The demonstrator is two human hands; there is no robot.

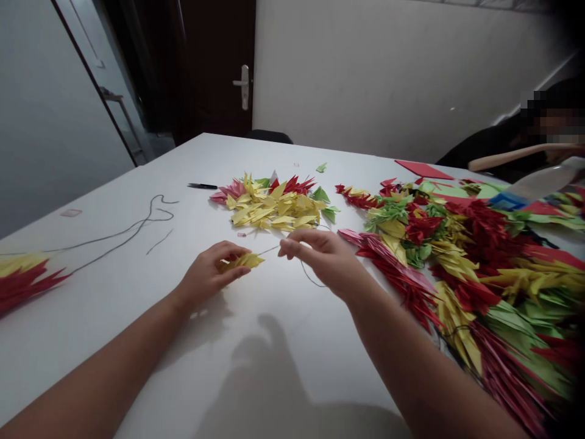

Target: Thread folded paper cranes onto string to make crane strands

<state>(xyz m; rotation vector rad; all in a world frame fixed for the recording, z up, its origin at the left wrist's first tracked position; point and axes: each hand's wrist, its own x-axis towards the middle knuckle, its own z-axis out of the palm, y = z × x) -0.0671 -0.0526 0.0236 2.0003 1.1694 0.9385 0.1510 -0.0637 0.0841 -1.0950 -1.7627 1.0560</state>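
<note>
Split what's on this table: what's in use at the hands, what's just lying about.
In use: left hand holding a folded yellow paper piece; right hand pinching dark thread.

Lying about: scissors; loose dark cord; heap of folded yellow and red paper; strung paper bundles; red paper sheet.

"What's lying on the far side?"

"Black scissors (202,186) on the white table (114,207), and a red paper sheet (424,169) further right."

"Beyond?"

"A dark door (214,67), and a person (498,143) far right."
</note>
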